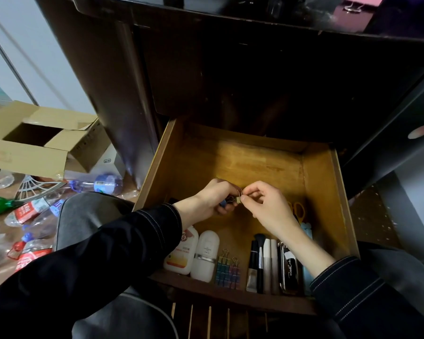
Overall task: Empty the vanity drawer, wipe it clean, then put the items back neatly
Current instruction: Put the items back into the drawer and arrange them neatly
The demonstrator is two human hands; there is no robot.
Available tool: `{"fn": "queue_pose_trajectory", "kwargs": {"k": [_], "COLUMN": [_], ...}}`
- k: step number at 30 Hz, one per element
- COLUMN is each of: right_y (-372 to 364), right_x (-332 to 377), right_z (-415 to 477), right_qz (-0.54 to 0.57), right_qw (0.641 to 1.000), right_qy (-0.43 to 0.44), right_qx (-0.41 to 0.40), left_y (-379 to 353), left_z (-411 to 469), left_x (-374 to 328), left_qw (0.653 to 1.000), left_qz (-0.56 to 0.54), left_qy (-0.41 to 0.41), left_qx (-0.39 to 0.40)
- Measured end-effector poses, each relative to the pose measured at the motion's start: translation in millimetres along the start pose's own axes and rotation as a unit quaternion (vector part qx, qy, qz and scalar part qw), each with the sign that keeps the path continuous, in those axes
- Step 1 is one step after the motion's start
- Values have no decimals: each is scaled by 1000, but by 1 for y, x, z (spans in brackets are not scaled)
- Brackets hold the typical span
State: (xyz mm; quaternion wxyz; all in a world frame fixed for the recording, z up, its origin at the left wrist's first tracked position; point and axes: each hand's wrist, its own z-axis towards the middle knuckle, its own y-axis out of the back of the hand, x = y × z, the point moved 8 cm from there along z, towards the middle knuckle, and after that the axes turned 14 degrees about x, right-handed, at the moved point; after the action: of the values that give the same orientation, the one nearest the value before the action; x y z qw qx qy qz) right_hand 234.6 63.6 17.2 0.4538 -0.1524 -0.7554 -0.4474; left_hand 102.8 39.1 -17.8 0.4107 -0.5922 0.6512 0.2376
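The wooden vanity drawer [326, 182] stands pulled open below me. Over its middle, my left hand [212, 200] holds a few small binder clips, one of them blue. My right hand [267, 204] pinches one binder clip [238, 197] between thumb and forefinger, right beside the left hand's fingers. Along the drawer's front edge lie two white bottles [196, 253], a row of binder clips [228, 271], a makeup brush and cosmetic tubes [263, 263] and a shiny black case [289, 267]. Orange-handled scissors [299, 210] and a light blue item lie at the right, partly hidden by my right forearm.
The dark vanity body [255, 77] rises behind the drawer. On the floor at the left sit an open cardboard box [42, 140], several plastic bottles [34, 211] and a white wire rack. My grey-clad knee [88, 216] is beside the drawer's left wall.
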Motion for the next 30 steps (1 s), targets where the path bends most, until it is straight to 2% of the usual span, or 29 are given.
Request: {"fn": "queue_pose_trajectory", "kwargs": {"k": [9,12,14,15,17,19,21,24,30], "right_y": [-1,6,10,8,-9,-34,-52,-63,-69], "right_x": [8,4,-2,-6,-17,-27,-32,-36,-34], "right_z": [-3,-4,-4,-3,-1,-3,-8,-12,-15], "right_qz": [19,31,-25,-67,-134,-153,-168,-190,-189], "right_qw": [1000,999,999,996,981,956,934,915,908], "right_qy": [21,4,-28,-53,-104,-134,-141,-129,-106], "right_qx": [13,-18,-28,-9,90,210,283,332,360], "left_y": [0,7,16,20,22,21,18,17,17], "left_z": [2,2,2,2,2,1,3,3,3], "left_x": [1,2,4,5,5,5,5,4,5], "left_qw": [999,997,994,993,992,994,995,996,996], "left_qz": [-47,-59,-54,-55,-57,-53,-45,-37,-28], "left_qy": [-1,3,7,7,7,7,5,1,6], "left_qx": [-17,-56,-90,-101,-108,-100,-89,-82,-79]}}
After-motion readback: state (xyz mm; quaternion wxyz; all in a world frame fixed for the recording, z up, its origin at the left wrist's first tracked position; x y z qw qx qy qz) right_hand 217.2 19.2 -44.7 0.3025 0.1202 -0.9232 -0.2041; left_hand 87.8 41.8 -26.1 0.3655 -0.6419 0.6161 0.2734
